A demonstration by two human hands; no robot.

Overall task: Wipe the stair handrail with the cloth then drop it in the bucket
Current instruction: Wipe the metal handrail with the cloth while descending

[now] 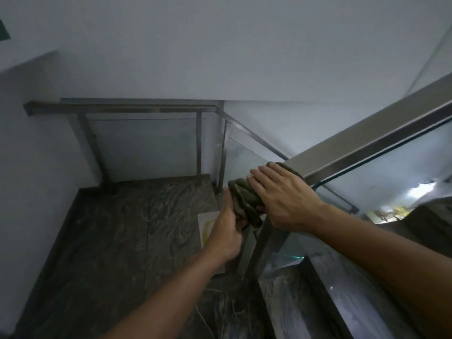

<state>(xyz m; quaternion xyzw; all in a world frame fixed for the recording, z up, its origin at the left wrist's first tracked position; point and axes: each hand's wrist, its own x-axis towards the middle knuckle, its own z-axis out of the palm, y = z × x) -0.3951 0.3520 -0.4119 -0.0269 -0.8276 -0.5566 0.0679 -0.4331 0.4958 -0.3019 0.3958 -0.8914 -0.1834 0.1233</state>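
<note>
Right hand (pixel 286 199) flat on olive cloth (pixel 245 199) over rail (pixel 367 143) end, left hand (pixel 226 231) pinching bunched, hanging cloth

Handrail (pixel 367 135) end hidden under cloth (pixel 244 199), top cut by right edge; left hand (pixel 226 232) fingertips behind cloth.

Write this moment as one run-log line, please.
step: wipe | right hand: presses cloth on handrail end | left hand: grips cloth below
</note>
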